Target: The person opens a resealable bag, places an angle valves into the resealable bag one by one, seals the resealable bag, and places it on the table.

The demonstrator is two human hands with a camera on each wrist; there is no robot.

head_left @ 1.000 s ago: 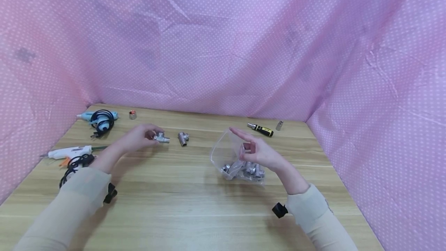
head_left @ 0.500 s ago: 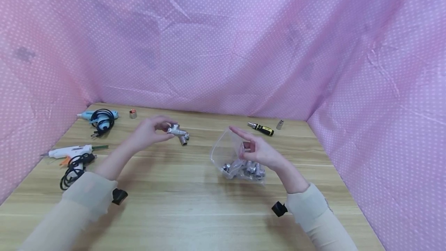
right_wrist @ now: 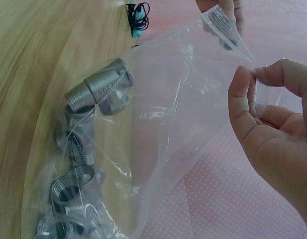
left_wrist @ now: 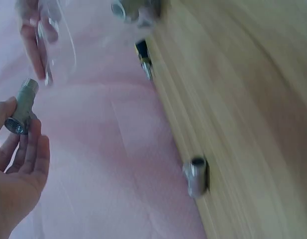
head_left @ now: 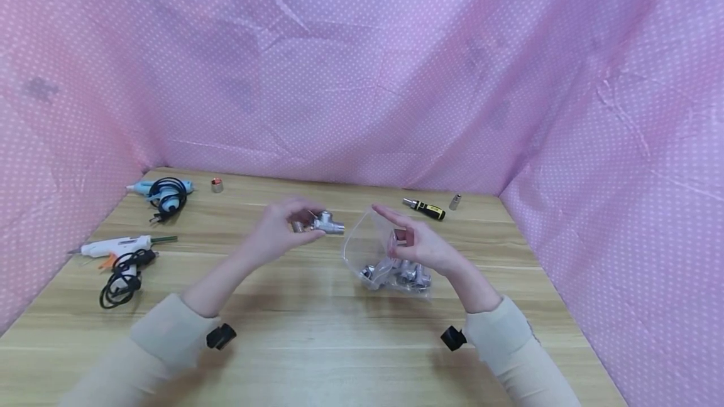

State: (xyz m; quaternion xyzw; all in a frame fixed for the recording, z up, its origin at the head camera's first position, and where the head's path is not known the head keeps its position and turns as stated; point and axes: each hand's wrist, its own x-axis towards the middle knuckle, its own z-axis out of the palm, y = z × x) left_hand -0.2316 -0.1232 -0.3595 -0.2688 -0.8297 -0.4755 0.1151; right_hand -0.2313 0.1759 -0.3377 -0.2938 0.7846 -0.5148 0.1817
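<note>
In the head view my left hand (head_left: 277, 231) pinches a silvery threaded tee pipe fitting (head_left: 329, 223) above the table, just left of the bag's mouth. The left wrist view shows this tee fitting (left_wrist: 24, 107) between thumb and fingers. A second fitting (left_wrist: 196, 177) lies on the table, partly hidden behind my left hand in the head view. My right hand (head_left: 427, 249) pinches the upper edge of a clear zip bag (head_left: 362, 240), keeping its mouth spread. Several metal fittings (right_wrist: 103, 87) lie in the bag's bottom, which rests on the table.
A blue glue gun (head_left: 164, 193) with coiled cord and a white glue gun (head_left: 115, 247) lie at the left. A small metal cylinder (head_left: 217, 186) stands at the back left. A black-yellow screwdriver (head_left: 427, 209) and a metal piece (head_left: 455, 202) lie at the back right.
My left hand has carried the tee fitting rightward, past the fitting lying on the table, to near the bag. My right hand and the bag have stayed in place.
</note>
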